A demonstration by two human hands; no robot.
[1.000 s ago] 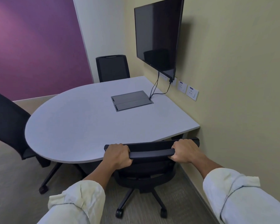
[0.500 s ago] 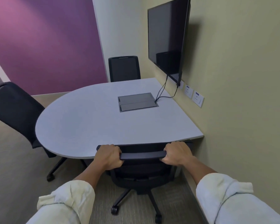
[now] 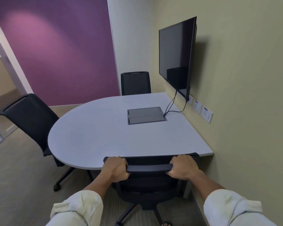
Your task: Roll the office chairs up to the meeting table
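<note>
Both my hands grip the top rail of the near office chair [image 3: 148, 168]: left hand [image 3: 115, 168] wrapped around its left end, right hand [image 3: 183, 167] closed over its right end, fingers curled under. Chair back sits right at the near edge of the meeting table [image 3: 95, 137], seat tucked beneath. Second chair [image 3: 29, 115] stands at the table's rounded left side, angled. Third chair [image 3: 135, 83] at the far end, against the edge. Wall screen [image 3: 176, 54] to the right, cables dropping to the table's cable box [image 3: 145, 115].

Black chairs [image 3: 147, 181], pale grey table [image 3: 104, 136], purple wall [image 3: 64, 54].
</note>
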